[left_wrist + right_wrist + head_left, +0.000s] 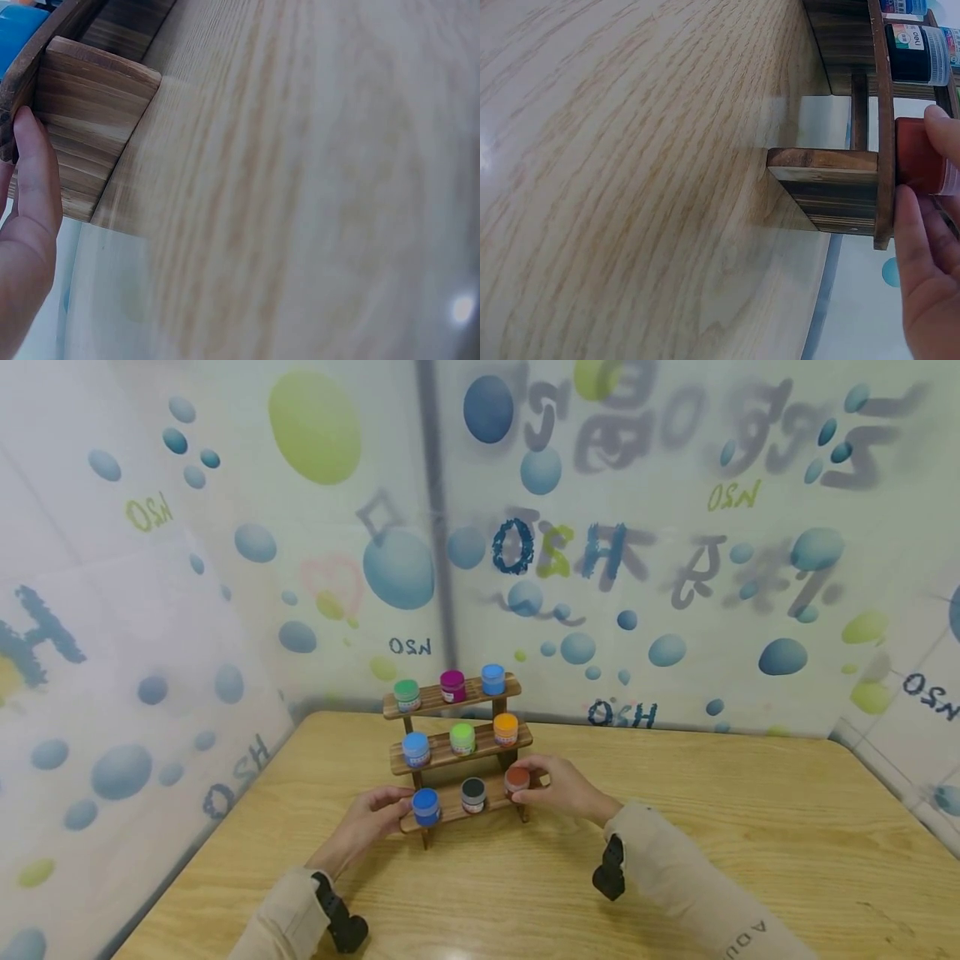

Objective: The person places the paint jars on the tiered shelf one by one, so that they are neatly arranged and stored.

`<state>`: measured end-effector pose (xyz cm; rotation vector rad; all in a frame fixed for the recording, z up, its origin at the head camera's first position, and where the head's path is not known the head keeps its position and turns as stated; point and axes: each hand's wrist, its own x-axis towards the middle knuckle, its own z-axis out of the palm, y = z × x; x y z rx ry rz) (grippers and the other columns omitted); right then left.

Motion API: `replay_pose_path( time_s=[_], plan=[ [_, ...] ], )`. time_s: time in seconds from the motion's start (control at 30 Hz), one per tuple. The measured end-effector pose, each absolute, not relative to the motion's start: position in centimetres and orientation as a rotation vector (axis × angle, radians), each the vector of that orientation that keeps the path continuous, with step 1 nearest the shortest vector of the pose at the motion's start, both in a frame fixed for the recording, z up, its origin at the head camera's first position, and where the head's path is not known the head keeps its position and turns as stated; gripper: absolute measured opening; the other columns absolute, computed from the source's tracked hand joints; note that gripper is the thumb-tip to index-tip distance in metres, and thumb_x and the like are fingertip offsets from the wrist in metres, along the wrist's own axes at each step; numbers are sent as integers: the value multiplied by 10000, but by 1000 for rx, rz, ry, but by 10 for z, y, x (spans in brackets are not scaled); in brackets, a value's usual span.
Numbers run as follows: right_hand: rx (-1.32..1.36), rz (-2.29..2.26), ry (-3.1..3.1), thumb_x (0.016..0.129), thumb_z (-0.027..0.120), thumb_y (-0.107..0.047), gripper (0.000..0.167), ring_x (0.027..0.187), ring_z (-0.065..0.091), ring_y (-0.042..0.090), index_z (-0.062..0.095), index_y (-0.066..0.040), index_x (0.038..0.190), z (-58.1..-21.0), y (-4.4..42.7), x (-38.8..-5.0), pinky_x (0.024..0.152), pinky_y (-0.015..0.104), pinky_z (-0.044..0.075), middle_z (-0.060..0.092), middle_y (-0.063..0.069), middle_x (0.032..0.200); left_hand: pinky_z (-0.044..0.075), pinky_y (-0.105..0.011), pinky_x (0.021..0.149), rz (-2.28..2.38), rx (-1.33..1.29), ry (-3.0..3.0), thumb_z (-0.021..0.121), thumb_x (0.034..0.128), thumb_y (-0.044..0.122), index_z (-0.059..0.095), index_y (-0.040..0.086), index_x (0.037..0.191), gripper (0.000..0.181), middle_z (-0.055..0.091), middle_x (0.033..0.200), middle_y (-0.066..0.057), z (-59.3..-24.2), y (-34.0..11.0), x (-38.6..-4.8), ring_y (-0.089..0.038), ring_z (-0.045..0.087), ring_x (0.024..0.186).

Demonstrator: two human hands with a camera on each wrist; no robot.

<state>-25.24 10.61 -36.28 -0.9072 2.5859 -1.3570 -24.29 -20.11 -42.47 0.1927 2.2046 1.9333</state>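
A three-tier wooden rack stands on the table with small paint jars on every step. My right hand pinches the red-brown paint jar between thumb and fingers at the right end of the bottom step. The jar's base meets the step in the right wrist view. My left hand holds the left end of the bottom step, beside the blue paint jar. One finger presses the step's edge in the left wrist view; the thumb is mostly cut off there. A black-lidded jar sits between the hands.
On the middle step are light blue, lime green and orange jars. Green, purple and blue ones line the top. A patterned curtain hangs behind the wooden table.
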Motion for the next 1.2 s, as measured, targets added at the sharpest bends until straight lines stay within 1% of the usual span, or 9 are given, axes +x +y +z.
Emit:
replay_pose_path(
  time_s=[0.03,0.17,0.3,0.5,0.67,0.77,1.0,1.2],
  plan=[
    [-902,-1365,2579,795,645,-37,324,887,534,304,550,78,1083,-358,105,-248,743,406,458,584,175,973,475,-265,713,1931,192,2209,530,896,148,487,-89,1167,362,574,1000,-51,-425,-201,-243,-118,536,838],
    [-902,-1380,2555,799,639,-30,320,890,528,308,545,83,1083,-358,105,-249,734,395,459,580,185,975,473,-266,711,1918,198,2226,533,895,158,489,-88,1165,367,573,1005,-58,-426,-202,-244,-123,532,834],
    [-914,-1381,2543,800,641,-41,328,892,527,305,543,79,1089,-366,107,-255,731,389,458,582,175,977,474,-268,712,1918,163,2230,546,887,162,500,-77,1157,363,576,1003,-61,-425,-201,-244,-127,535,826],
    [-925,-1364,2556,804,660,-142,367,900,531,228,550,16,1117,-389,112,-272,716,303,470,586,99,992,473,-277,723,1904,168,2236,540,892,178,490,-85,1168,384,573,1015,-72,-425,-201,-244,-132,535,838],
    [-932,-1375,2550,795,673,-195,381,900,532,200,561,-21,1114,-394,114,-276,710,258,477,586,65,989,473,-283,726,1900,151,2234,546,889,188,499,-73,1167,383,572,1014,-68,-425,-201,-245,-134,535,843],
    [-926,-1376,2554,790,678,-206,383,901,533,191,565,-29,1111,-396,115,-277,711,254,478,587,53,988,473,-280,717,1898,145,2237,546,889,179,500,-70,1166,375,572,1007,-65,-425,-201,-244,-134,533,831],
    [-920,-1377,2550,790,678,-205,393,908,533,205,564,-10,1112,-397,115,-277,717,258,480,587,73,1000,472,-261,697,1902,165,2232,545,890,178,495,-78,1167,380,575,984,-50,-425,-201,-244,-122,528,799],
    [-894,-1400,2529,790,679,-196,387,911,529,196,563,-30,1119,-395,115,-275,718,244,476,585,58,1005,472,-256,700,1903,190,2226,535,896,167,487,-87,1173,378,575,980,-38,-424,-201,-243,-117,526,804]
  ],
)
